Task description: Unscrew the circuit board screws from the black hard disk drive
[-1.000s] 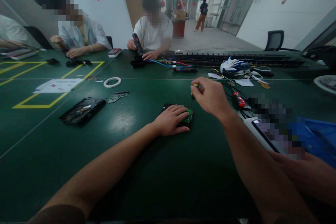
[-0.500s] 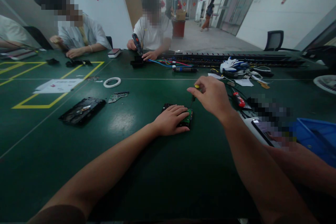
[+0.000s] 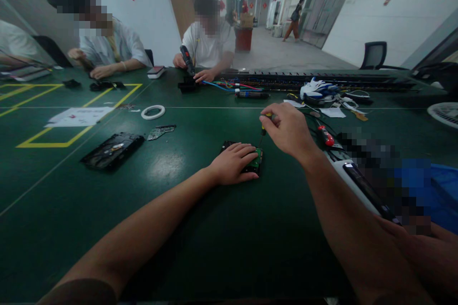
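Observation:
My left hand [image 3: 234,163] lies flat with fingers spread over a hard drive [image 3: 255,167], whose green circuit board shows past the fingertips. Pinched in my right hand [image 3: 289,128] is a small screwdriver [image 3: 264,131] with a yellow and dark handle. It stands almost upright, its thin shaft pointing down at the drive's far right corner. Whether the tip sits in a screw is too small to tell. To the left lie an opened black drive case [image 3: 113,150] and a loose circuit board [image 3: 161,132].
A tape roll [image 3: 153,112] and printed sheets [image 3: 80,116] lie left. On the right are a red-handled tool [image 3: 325,136], gloves [image 3: 318,89] and a blue bin [image 3: 445,190]. Another person's arm, near a phone [image 3: 370,190], reaches in beside my right forearm. Co-workers sit across the table.
My right fingers have shifted slightly around the screwdriver's handle, covering more of its top. My left hand and the drive stay put. The neighbour's hand and phone at right have moved.

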`<state>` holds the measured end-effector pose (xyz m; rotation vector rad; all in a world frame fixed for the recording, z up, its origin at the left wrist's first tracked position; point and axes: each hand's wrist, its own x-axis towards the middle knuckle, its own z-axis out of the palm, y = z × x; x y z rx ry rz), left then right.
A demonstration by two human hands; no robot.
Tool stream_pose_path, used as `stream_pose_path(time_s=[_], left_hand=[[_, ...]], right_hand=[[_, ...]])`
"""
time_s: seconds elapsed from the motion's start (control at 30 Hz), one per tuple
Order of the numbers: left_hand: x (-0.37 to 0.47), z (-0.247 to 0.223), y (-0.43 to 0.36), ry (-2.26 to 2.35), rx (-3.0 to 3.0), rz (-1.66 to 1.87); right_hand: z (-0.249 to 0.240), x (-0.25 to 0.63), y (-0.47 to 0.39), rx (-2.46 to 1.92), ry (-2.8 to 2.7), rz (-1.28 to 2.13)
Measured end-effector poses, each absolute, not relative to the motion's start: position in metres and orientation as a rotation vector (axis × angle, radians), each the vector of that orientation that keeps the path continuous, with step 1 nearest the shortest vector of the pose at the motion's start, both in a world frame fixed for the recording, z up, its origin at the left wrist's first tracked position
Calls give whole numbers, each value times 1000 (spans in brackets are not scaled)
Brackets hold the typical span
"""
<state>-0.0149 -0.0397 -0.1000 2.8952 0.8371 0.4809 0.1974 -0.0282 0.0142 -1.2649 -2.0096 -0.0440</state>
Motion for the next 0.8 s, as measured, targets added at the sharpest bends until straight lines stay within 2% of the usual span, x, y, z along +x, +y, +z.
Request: stream_pose_path(time_s=[0.8], left_hand=[[-15, -100, -40, 840, 2924, 478]], right_hand=[[16, 199, -31, -1248, -1991, -7]])
